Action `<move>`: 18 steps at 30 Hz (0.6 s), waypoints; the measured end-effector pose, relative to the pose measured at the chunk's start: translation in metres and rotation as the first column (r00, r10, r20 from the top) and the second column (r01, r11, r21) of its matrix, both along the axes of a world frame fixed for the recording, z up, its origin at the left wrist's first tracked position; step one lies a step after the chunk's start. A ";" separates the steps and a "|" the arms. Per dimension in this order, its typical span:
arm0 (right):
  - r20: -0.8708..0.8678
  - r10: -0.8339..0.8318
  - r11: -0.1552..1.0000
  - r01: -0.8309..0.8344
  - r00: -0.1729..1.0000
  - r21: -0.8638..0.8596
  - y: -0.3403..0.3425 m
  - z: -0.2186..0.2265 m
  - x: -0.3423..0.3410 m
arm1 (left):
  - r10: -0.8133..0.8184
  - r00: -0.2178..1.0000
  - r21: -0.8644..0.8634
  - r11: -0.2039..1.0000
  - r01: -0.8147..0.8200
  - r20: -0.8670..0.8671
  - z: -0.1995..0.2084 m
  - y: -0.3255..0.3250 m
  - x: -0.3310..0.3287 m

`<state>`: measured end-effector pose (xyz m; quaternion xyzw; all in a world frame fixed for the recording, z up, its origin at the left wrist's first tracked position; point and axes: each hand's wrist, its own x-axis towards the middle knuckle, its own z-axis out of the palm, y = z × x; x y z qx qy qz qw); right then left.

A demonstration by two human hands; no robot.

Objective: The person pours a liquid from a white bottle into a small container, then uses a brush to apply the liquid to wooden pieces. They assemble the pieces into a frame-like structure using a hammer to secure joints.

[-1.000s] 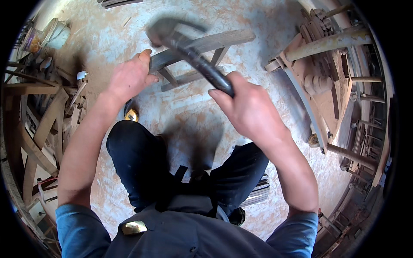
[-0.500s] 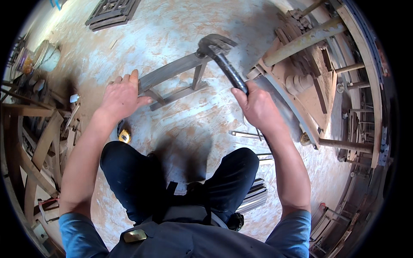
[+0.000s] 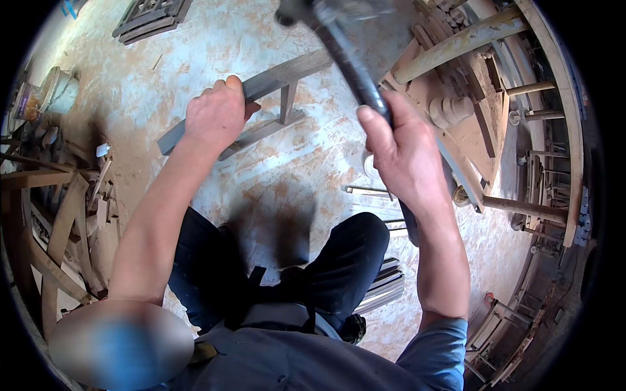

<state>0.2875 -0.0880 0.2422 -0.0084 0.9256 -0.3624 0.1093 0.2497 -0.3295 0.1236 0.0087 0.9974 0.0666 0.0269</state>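
My left hand (image 3: 216, 112) is wrapped around the upper rail of a grey wooden frame (image 3: 297, 69), left of its middle. Two rails joined by short crosspieces make up this frame, held on edge above the floor; my hand hides one crosspiece. My right hand (image 3: 407, 146) grips the dark handle of a claw hammer (image 3: 349, 65). The hammer head (image 3: 297, 12) is lifted beyond the frame's right end, apart from it and blurred at the top edge of the view.
On the right, a wooden structure with round poles (image 3: 456, 45) holds wood blocks (image 3: 451, 111). Scrap wood (image 3: 62, 228) piles up at left, near a white bucket (image 3: 60, 90). Slatted panels (image 3: 150, 18) lie at the far left. Dark strips (image 3: 385, 287) rest beside my right knee.
My left hand has slid right along the upper rail and closed around it. The hammer has risen off the frame's right end. My left forearm has swung right, and the yellow tape measure no longer shows.
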 end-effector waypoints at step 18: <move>-0.026 0.157 0.957 -0.146 0.987 0.251 0.022 -0.050 -0.008 | 0.013 0.996 -0.082 0.997 -0.006 0.085 0.003 0.020 0.001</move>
